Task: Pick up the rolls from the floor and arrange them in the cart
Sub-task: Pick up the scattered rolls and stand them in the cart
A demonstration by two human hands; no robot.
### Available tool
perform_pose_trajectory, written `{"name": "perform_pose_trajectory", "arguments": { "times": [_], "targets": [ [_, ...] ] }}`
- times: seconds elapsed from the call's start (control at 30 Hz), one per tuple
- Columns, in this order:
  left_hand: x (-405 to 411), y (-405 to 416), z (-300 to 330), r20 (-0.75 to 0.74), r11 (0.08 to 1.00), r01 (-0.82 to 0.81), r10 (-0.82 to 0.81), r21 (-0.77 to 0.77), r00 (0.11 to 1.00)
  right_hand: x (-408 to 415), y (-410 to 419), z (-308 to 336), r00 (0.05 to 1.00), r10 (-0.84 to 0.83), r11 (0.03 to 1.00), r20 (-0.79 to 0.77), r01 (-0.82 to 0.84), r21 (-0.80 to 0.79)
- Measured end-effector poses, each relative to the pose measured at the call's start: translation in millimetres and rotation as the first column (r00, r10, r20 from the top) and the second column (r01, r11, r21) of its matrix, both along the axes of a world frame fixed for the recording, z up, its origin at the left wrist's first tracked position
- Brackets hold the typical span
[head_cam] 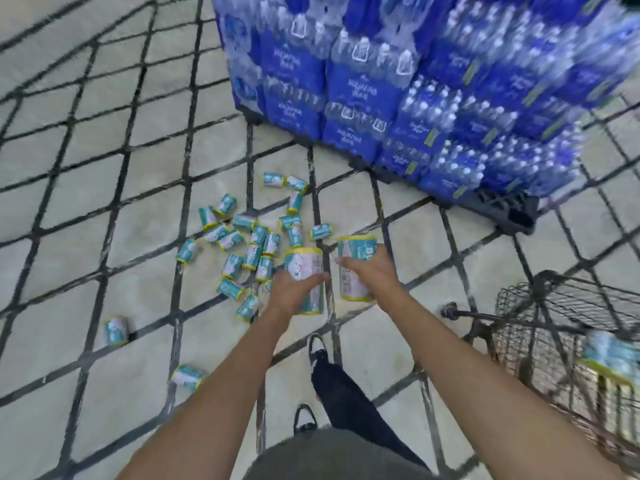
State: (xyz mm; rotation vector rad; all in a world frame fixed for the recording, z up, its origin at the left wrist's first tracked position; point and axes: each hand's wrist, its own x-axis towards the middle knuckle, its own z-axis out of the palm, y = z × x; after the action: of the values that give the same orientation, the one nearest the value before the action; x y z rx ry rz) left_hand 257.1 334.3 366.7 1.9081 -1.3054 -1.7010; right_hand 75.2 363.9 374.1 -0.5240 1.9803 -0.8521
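Our left hand grasps one teal-and-yellow roll, fingers curled round its side; our right hand grasps a second roll just beside it, both held above the tiled floor. The remaining rolls lie scattered on the floor just beyond and left of our hands, with two strays nearer on the left. The wire cart stands near right, a blurred roll visible at its right edge. Stacked packs of bottled water occupy the far right.
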Motion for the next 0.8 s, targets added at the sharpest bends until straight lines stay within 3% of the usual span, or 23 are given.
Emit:
{"name": "perform_pose_trajectory", "arguments": {
  "times": [0.13, 0.33, 0.47, 0.8],
  "targets": [
    [-55, 52, 49, -0.092, 0.996, 0.070, -0.074, -0.047, 0.993, -49, 82, 37, 0.992, -0.125, 0.991, 0.021, 0.126, -0.039],
    [-169, 146, 85, -0.091, 0.963, 0.243, -0.254, -0.117, 0.963, -155, 213, 65, 0.951, -0.307, 0.946, 0.034, 0.309, -0.100],
    [-263, 234, 76, -0.135, 0.939, 0.336, -0.342, -0.070, 0.930, -238, 323, 70, 0.904, -0.426, 0.896, 0.027, 0.426, -0.129],
    [-481, 471, 53, -0.196, 0.847, 0.523, -0.498, 0.100, 0.845, -444, 594, 60, 0.787, -0.617, 0.786, 0.011, 0.617, -0.019]
  ]
}}
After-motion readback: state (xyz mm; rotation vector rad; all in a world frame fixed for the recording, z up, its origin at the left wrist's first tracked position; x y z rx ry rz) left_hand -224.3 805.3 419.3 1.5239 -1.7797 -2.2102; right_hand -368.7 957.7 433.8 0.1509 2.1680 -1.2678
